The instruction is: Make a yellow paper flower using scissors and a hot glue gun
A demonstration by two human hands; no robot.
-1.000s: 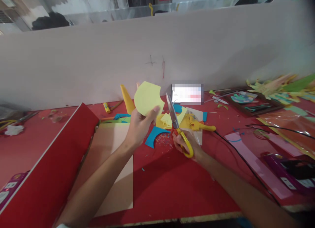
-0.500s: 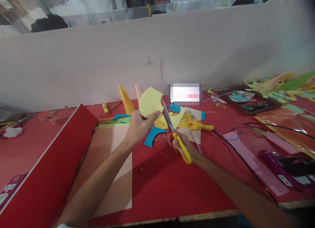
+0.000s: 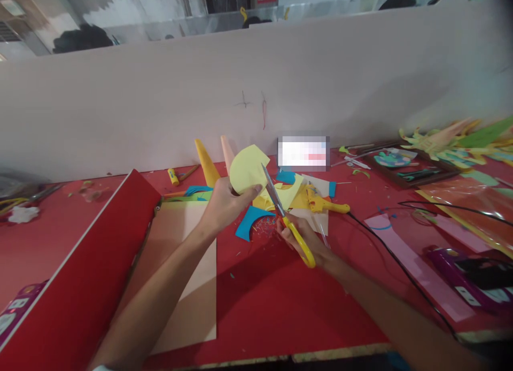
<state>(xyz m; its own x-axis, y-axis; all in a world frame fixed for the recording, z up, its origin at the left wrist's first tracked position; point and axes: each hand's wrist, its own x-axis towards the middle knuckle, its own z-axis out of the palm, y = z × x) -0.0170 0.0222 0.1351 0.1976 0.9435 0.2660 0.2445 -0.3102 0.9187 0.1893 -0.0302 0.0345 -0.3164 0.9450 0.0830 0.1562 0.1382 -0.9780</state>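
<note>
My left hand (image 3: pixel 228 204) pinches a pale yellow paper piece (image 3: pixel 247 169) by its lower edge, thumb in front. The piece has a rounded left side and a straighter, angular right side. My right hand (image 3: pixel 308 233) is closed round the yellow handles of a pair of scissors (image 3: pixel 274 193). Their blades point up and to the left, with the tip overlapping the right part of the paper. Underneath lie yellow paper scraps (image 3: pixel 294 193) and a curved blue scrap (image 3: pixel 250 221). A yellow hot glue gun (image 3: pixel 326 204) rests just beyond my right hand.
A red board (image 3: pixel 100 253) stands at the left beside a beige sheet (image 3: pixel 188 301). Yellow and pink cones (image 3: pixel 206 162) stand near the white partition (image 3: pixel 160 109). To the right are a black cable (image 3: pixel 404 275), pink strips (image 3: pixel 417 269), a purple device (image 3: pixel 452 269) and a dark tray (image 3: pixel 433 176).
The yellow paper has shifted slightly right and turned a little clockwise in my left hand. The scissors' tip now overlaps the paper more, and their blades look closer together.
</note>
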